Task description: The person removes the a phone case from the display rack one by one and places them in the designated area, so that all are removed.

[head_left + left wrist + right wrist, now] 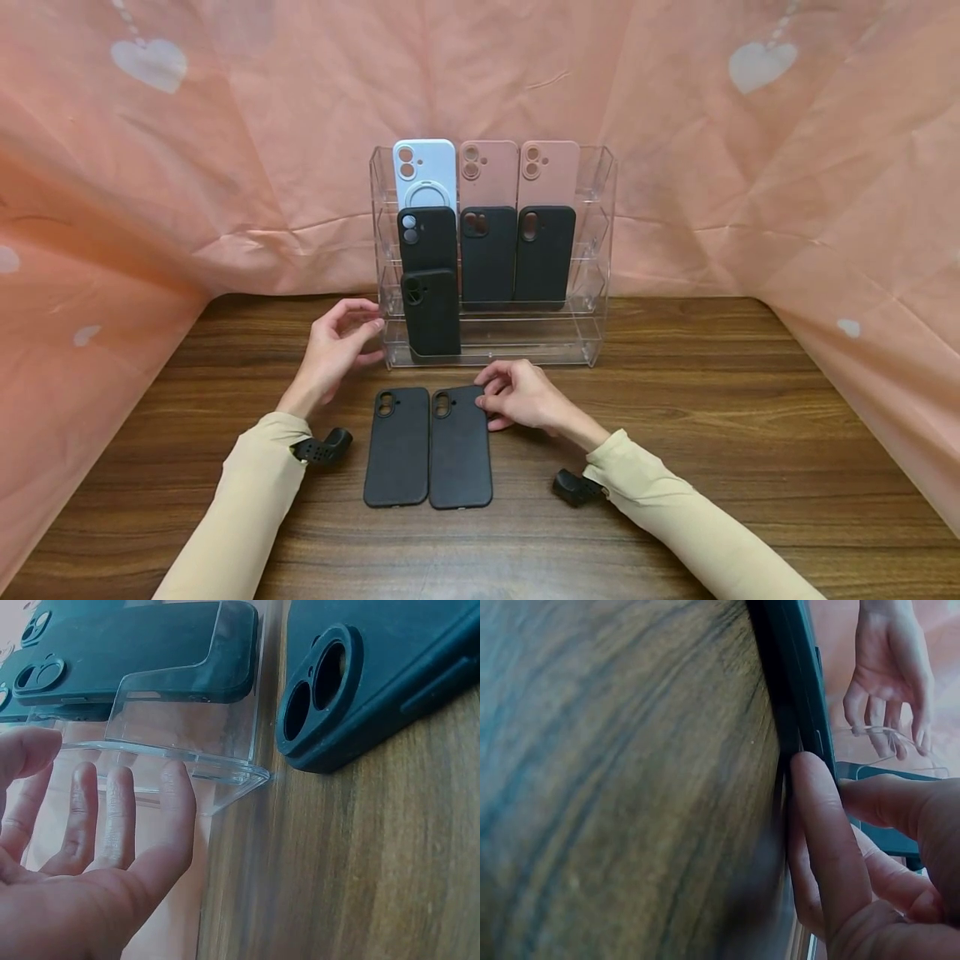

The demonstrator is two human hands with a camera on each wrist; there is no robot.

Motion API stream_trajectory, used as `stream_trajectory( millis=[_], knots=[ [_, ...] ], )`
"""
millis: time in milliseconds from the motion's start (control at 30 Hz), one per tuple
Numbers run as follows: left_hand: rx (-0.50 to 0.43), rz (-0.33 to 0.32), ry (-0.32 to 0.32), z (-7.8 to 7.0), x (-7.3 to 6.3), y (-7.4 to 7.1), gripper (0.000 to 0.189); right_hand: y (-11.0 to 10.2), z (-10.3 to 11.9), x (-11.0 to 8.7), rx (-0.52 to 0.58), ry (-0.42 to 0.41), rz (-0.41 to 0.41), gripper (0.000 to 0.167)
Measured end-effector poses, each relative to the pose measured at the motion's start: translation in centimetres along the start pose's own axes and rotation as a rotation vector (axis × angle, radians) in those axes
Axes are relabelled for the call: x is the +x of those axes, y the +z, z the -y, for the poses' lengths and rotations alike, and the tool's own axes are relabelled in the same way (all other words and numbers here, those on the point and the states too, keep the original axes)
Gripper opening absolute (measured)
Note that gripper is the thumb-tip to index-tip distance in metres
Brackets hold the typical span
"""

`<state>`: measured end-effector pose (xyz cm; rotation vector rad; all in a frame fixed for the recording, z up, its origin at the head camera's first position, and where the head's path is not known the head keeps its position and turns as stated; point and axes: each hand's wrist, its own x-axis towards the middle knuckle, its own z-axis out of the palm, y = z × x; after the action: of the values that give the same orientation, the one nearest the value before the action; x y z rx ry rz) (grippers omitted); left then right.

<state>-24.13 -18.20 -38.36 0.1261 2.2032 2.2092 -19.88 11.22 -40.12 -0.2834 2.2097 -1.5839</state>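
Observation:
Two black phone cases lie side by side on the wooden table, the left case (397, 450) and the right case (461, 454), camera openings toward the stand. My right hand (521, 396) pinches the upper right corner of the right case; in the right wrist view its thumb (889, 801) lies over the edge and a finger reaches beneath. My left hand (335, 346) is at the lower left side of a clear tiered stand (525, 360), fingers loosely bent. In the left wrist view its fingertips (176, 776) appear against the stand's side wall.
On the stand's back tier are a white case (425, 158) with a ring and two pink cases (491, 179) (551, 183). Several black cases (487, 258) fill lower tiers, one (432, 321) at front left. Pink cloth (675, 167) with hearts surrounds the table.

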Motion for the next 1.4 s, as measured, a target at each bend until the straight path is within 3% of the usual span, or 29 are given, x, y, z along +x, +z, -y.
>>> stream_trajectory(
  millis=[700, 1033, 1167, 1400],
  knots=[
    [0.025, 0.008, -0.053, 0.4, -0.3, -0.3, 0.025, 1.0, 0.6, 0.0, -0.205, -0.003, -0.057, 0.02],
    [0.018, 0.005, -0.053, 0.3, -0.5, -0.6, 0.022, 0.5, 0.5, 0.1, -0.161, -0.008, -0.015, 0.023],
    [0.025, 0.009, -0.053, 0.3, -0.4, -0.5, 0.022, -0.4, 0.3, -0.2, -0.22, -0.07, -0.001, 0.022],
    [0.025, 0.016, -0.043, 0.3, 0.0, -0.2, 0.023, -1.6, 1.1, -0.6, -0.319, -0.271, -0.015, 0.019]
  ],
)
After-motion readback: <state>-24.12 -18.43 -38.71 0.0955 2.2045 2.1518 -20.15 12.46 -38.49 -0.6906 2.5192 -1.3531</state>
